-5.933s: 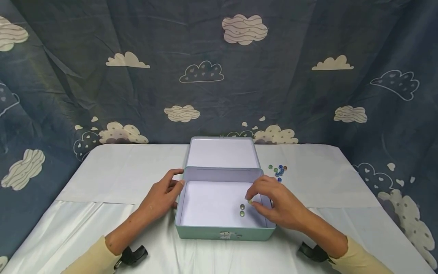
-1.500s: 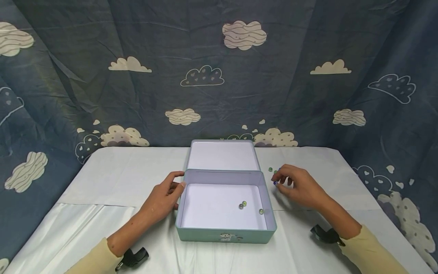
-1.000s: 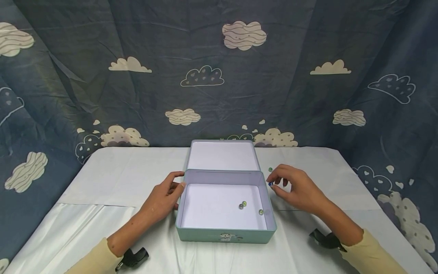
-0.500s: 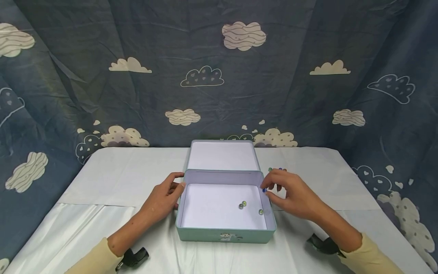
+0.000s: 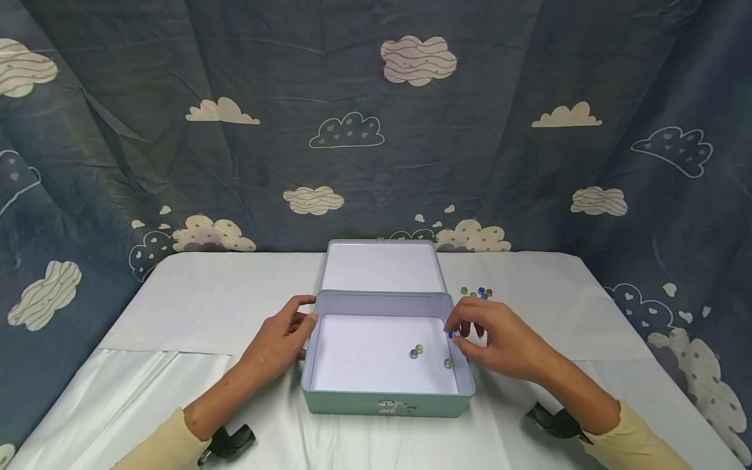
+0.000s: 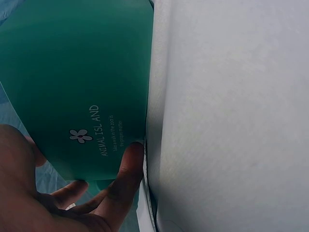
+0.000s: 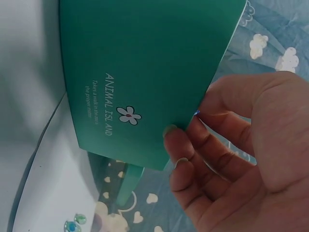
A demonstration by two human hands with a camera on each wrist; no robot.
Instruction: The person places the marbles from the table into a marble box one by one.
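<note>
A mint-green tin box [image 5: 384, 403] with a pale inside lies in front of me, its lid [image 5: 384, 264] folded back. My left hand [image 5: 281, 336] rests against the box's left side, thumb at the rim, fingers along the wall in the left wrist view. Between thumb and forefinger my right hand [image 5: 499, 336] pinches a blue marble [image 5: 452, 335], over the box's right edge. From the right wrist view, only a sliver of that marble shows between the fingertips. Three greenish marbles lie on the box floor: a grey-green marble [image 5: 414, 354], a yellow-green marble [image 5: 419, 349] and another greenish marble [image 5: 448, 363].
Behind the right hand, several loose marbles [image 5: 482, 291] in green, blue and orange-brown lie on the white cloth [image 5: 540, 281], partly covered by that hand. A dark curtain [image 5: 499, 163] printed with clouds hangs behind the table. Both wrists carry black cameras.
Earlier the right hand pinched a greenish marble above the box; three now lie inside. It then took a blue marble from the cloth and carried it left to the box's edge. The left hand stays.
</note>
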